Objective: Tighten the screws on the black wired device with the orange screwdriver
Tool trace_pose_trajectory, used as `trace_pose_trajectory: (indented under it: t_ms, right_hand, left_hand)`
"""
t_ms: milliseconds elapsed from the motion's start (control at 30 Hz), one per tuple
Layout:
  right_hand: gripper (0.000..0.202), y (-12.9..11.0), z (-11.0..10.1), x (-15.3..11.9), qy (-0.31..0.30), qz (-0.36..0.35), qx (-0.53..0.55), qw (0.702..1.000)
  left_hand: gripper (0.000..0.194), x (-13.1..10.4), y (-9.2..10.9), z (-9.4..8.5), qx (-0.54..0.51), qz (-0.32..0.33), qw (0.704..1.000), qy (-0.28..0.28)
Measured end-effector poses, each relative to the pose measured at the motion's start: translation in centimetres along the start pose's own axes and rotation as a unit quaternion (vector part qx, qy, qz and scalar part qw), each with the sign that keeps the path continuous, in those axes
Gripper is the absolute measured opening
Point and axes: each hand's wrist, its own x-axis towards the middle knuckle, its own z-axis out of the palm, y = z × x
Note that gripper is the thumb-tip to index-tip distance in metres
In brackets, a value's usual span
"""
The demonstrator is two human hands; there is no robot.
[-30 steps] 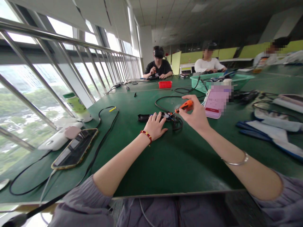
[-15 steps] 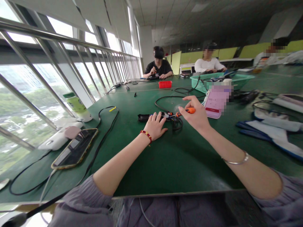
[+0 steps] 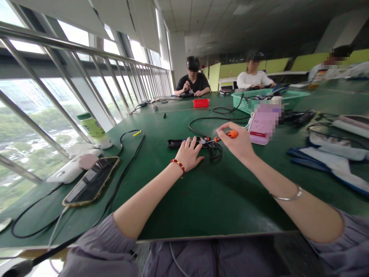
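My left hand (image 3: 188, 154) lies with its fingers spread over a long black device (image 3: 175, 143), thumb apart on the table. Between the fingers and thumb of my right hand (image 3: 236, 142) is a screwdriver with an orange and black handle (image 3: 231, 134). Its shaft points left at the device's exposed end, where small wires and metal parts (image 3: 205, 141) show. Whether the tip sits in a screw is too small to tell. A black cable (image 3: 216, 153) loops beside that end of the device.
A pink phone (image 3: 263, 125) leans by a green basket (image 3: 294, 100) of things. Beyond is a red tray (image 3: 201, 103). Left are a dark phone (image 3: 91, 181), a green cup (image 3: 94, 130) and cables. Gloves (image 3: 331, 157) lie right. Several people sit across the table.
My right hand's fingers have drawn in around the screwdriver handle; the index finger was raised and is now bent down to the thumb. My left hand and the device have stayed put.
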Motion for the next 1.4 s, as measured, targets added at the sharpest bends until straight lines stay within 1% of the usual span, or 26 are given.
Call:
trace_pose_trajectory:
  t_ms: [67, 167, 200, 233, 333, 433, 467, 600, 633, 733, 767, 867, 900, 1000, 1067, 1100, 1200, 1300, 1333, 1400]
  right_hand:
    - [0.019, -0.11, 0.0, -0.05, 0.005, -0.01, 0.007, 1.0]
    - [0.039, -0.16, 0.0, -0.06, 0.013, -0.014, 0.023, 1.0]
    - [0.042, -0.13, 0.01, -0.05, 0.013, -0.01, 0.025, 1.0]
    - [0.04, -0.08, 0.02, -0.03, 0.012, -0.004, 0.022, 1.0]
    - [0.023, 0.13, 0.1, 0.0, 0.002, 0.003, 0.004, 1.0]
    - [0.018, 0.28, 0.19, 0.02, 0.008, -0.013, 0.004, 1.0]
    - [0.018, 0.31, 0.21, 0.02, 0.013, -0.017, 0.011, 1.0]
    - [0.039, 0.31, 0.19, 0.07, 0.03, -0.012, 0.036, 0.999]
    - [0.039, 0.3, 0.18, 0.06, 0.028, -0.006, 0.034, 0.999]
    - [0.022, 0.25, 0.17, 0.01, 0.012, 0.006, 0.019, 1.0]
    - [0.019, 0.23, 0.18, -0.01, 0.005, 0.006, 0.016, 1.0]
    - [0.017, 0.21, 0.19, -0.01, 0.006, -0.002, 0.015, 1.0]
    - [0.018, 0.21, 0.19, 0.01, 0.011, -0.007, 0.022, 1.0]
    - [0.035, 0.24, 0.17, 0.09, 0.029, -0.015, 0.046, 0.998]
    - [0.041, 0.26, 0.16, 0.12, 0.033, -0.007, 0.048, 0.998]
    - [0.04, 0.26, 0.15, 0.13, 0.03, 0.0, 0.04, 0.999]
    - [0.024, 0.29, 0.17, 0.1, 0.011, 0.016, 0.015, 1.0]
    - [0.018, 0.33, 0.21, 0.09, 0.006, 0.004, 0.012, 1.0]
    - [0.018, 0.34, 0.22, 0.1, 0.01, -0.004, 0.021, 1.0]
    - [0.029, 0.36, 0.24, 0.13, 0.022, -0.018, 0.043, 0.999]
  left_hand:
    - [0.057, -0.01, 0.04, -0.08, 0.001, -0.001, 1.0, -0.005]
    - [0.057, -0.02, 0.05, -0.09, 0.003, 0.0, 1.0, -0.006]
    - [0.057, -0.02, 0.04, -0.08, 0.004, 0.001, 1.0, -0.005]
    - [0.057, -0.01, 0.03, -0.05, 0.005, 0.002, 1.0, -0.004]
    - [0.058, 0.01, -0.02, 0.03, 0.005, 0.0, 1.0, -0.005]
    - [0.057, 0.03, -0.03, 0.1, 0.002, 0.0, 1.0, -0.002]
    - [0.057, 0.03, -0.03, 0.13, 0.002, 0.0, 1.0, -0.001]
    - [0.057, 0.02, -0.01, 0.22, 0.002, 0.002, 1.0, 0.002]
    - [0.057, 0.01, -0.01, 0.23, 0.002, 0.002, 1.0, 0.003]
    - [0.057, 0.02, -0.03, 0.21, 0.004, 0.001, 1.0, 0.002]
    - [0.057, 0.03, -0.04, 0.19, 0.004, 0.001, 1.0, 0.0]
    - [0.058, 0.05, -0.05, 0.12, 0.006, 0.0, 1.0, -0.008]
    - [0.058, 0.06, -0.05, 0.11, 0.007, 0.0, 1.0, -0.01]
    - [0.058, 0.05, -0.03, 0.08, 0.008, 0.001, 1.0, -0.007]
    - [0.058, 0.03, 0.0, 0.07, 0.007, 0.001, 1.0, -0.006]
    - [0.058, 0.03, 0.01, 0.05, 0.006, 0.001, 1.0, -0.007]
    - [0.058, 0.02, 0.02, 0.0, 0.001, -0.002, 1.0, -0.01]
    - [0.058, 0.05, 0.0, 0.02, 0.002, -0.004, 1.0, -0.012]
    - [0.058, 0.06, -0.02, 0.06, 0.003, -0.004, 1.0, -0.012]
    - [0.058, 0.08, -0.05, 0.19, 0.004, -0.002, 1.0, -0.007]
